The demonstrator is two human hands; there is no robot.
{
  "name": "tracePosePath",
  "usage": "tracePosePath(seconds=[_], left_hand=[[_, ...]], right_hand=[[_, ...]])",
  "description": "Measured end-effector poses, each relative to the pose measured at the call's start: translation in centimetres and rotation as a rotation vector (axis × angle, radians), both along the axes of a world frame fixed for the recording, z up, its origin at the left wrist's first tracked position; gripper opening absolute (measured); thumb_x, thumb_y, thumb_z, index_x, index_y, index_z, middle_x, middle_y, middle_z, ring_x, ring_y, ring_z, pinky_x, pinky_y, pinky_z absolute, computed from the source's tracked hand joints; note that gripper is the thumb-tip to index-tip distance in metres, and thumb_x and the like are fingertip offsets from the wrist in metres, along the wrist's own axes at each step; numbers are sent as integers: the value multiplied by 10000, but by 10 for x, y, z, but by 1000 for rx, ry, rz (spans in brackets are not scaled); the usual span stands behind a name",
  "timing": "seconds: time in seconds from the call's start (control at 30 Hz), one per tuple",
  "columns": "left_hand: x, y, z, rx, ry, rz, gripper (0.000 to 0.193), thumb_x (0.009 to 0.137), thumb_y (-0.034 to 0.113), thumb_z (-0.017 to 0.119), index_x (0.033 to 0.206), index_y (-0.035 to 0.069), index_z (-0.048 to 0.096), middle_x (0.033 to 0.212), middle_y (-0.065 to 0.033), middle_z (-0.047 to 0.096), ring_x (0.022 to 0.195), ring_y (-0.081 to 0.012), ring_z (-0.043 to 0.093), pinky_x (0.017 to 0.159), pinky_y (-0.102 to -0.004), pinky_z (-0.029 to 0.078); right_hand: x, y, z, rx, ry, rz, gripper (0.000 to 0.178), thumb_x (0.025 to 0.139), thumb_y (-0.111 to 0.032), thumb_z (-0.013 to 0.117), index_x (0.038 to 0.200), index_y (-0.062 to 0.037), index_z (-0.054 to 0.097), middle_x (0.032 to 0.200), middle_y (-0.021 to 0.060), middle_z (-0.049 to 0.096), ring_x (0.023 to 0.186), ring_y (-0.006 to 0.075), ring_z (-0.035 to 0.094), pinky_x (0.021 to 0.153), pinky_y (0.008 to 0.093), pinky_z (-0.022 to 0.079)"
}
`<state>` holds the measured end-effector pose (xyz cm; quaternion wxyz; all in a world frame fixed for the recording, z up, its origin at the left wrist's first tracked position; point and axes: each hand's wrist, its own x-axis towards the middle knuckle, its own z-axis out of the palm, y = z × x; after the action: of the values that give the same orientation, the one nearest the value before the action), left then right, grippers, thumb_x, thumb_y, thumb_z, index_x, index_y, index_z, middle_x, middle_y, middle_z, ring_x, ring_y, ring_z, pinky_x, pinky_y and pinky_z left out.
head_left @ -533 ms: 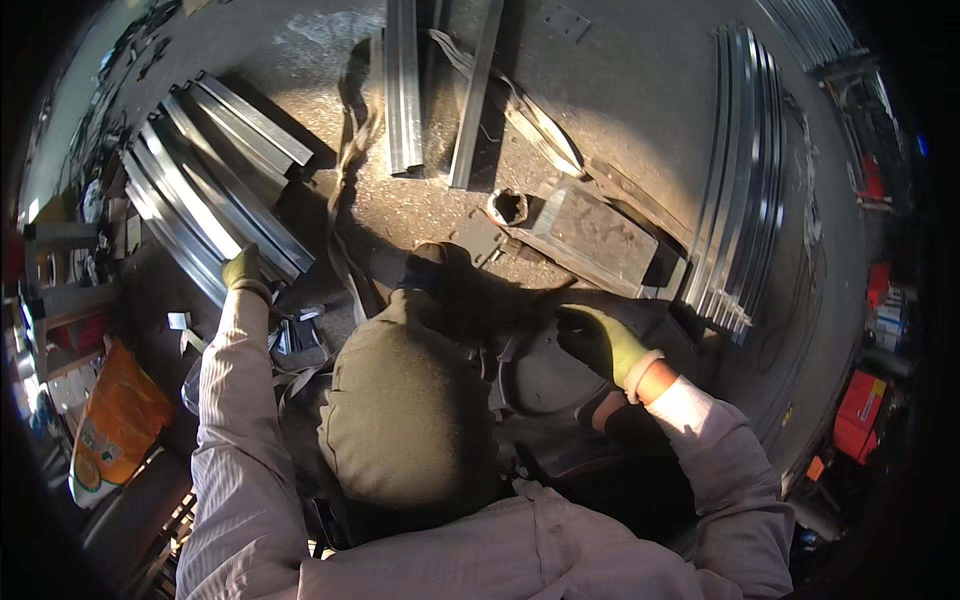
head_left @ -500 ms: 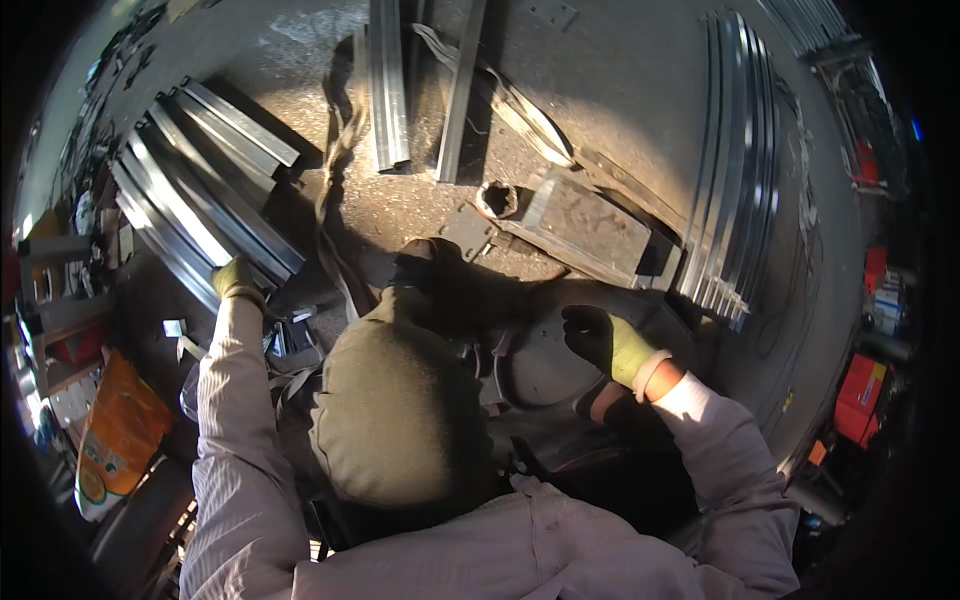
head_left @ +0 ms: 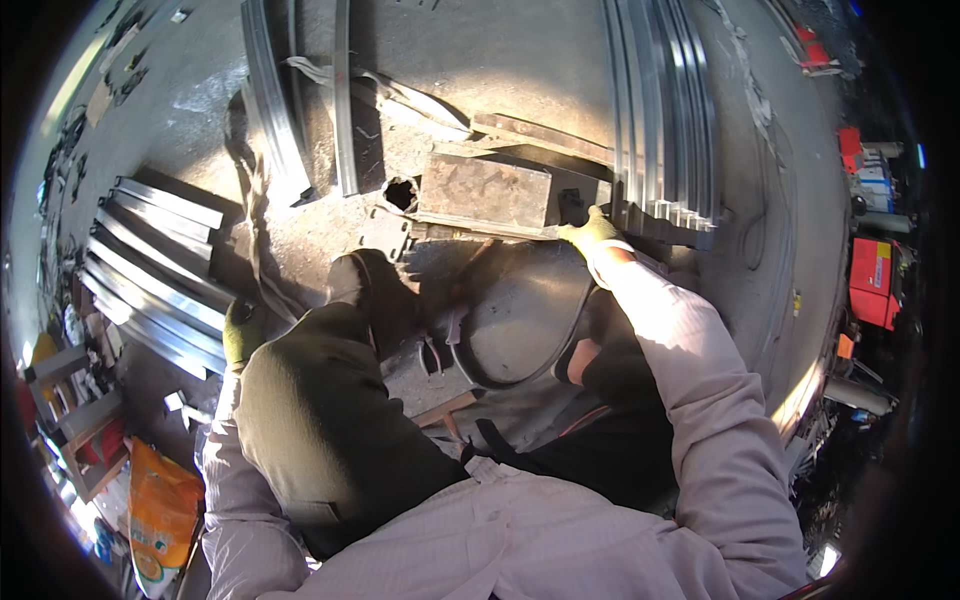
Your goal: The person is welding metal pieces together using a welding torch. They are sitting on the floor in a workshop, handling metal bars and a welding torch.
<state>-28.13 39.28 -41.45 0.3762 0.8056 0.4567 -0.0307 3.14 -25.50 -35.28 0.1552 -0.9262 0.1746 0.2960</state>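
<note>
My right hand [head_left: 596, 232], in a yellow-green work glove, reaches to the near right corner of a rusty steel block [head_left: 485, 190]. Its thumb and fingers are spread apart, with nothing visible held in them. My left hand [head_left: 242, 336], gloved alike, is beside my left knee at the near ends of a stack of shiny metal channels [head_left: 150, 285]. Its fingers are partly hidden and in shadow, so I cannot tell whether they grip a channel. A short hexagonal tube [head_left: 401, 194] stands at the block's left end, with a flat metal plate [head_left: 385, 235] below it.
More long channels [head_left: 660, 110] lie at the far right, others [head_left: 272, 110] at the far left. A strap [head_left: 420, 105] crosses the floor. Pliers [head_left: 431, 357] and a hammer [head_left: 448, 411] lie between my legs. An orange bag [head_left: 163, 510] is at lower left, a red case [head_left: 874, 283] at right.
My view has shifted to the right. The right hand has moved forward from above my lap to the steel block's corner. My left hand has come back from atop the channels to beside my knee.
</note>
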Motion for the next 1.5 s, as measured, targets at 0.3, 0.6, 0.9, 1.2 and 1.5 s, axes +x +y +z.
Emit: tracePosePath(seconds=[0.3, 0.6, 0.9, 1.2, 1.5], left_hand=[[17, -28, 105, -34, -132, -138, 555, 945, 227, 777, 1409, -40, 631, 1146, -136, 757, 1056, -200, 708, 933, -345, 557], [79, -56, 125, -187, -129, -228, 540, 957, 216, 772, 1420, -26, 637, 1248, -132, 753, 1130, -207, 697, 947, -332, 548], [183, -20, -1, 49, 117, -367, 602, 906, 319, 791, 1392, -14, 667, 1315, -151, 747, 1245, -242, 680, 1090, -356, 495], [252, -8, -80, 354, 169, -581, 687, 914, 357, 700, 1505, 50, 528, 1385, -270, 677, 1277, -420, 661, 1095, -463, 523], [293, -39, -55, 482, 357, -638, 525, 971, 448, 597, 1372, 111, 565, 1343, -211, 683, 1216, -428, 682, 1009, -523, 552]], right_hand=[[17, 6, -33, -202, -4, 164, 836, 893, -296, 725, 1627, -56, 407, 1567, 236, 552, 1402, 381, 597, 1150, 498, 503], [25, -18, -39, -57, -169, 34, 738, 785, -174, 730, 1491, -19, 585, 1393, 266, 680, 1280, 382, 679, 1077, 415, 530], [24, -22, -4, 118, -124, -9, 659, 749, -221, 823, 1357, -5, 693, 1286, 235, 738, 1200, 354, 711, 1018, 382, 549], [18, -22, 10, 223, -180, 91, 690, 859, -243, 840, 1442, 22, 583, 1282, 249, 721, 1151, 329, 718, 975, 384, 549], [13, -24, 25, -14, -121, 250, 670, 917, -259, 748, 1530, -89, 538, 1455, 223, 646, 1336, 384, 630, 1109, 424, 506]])
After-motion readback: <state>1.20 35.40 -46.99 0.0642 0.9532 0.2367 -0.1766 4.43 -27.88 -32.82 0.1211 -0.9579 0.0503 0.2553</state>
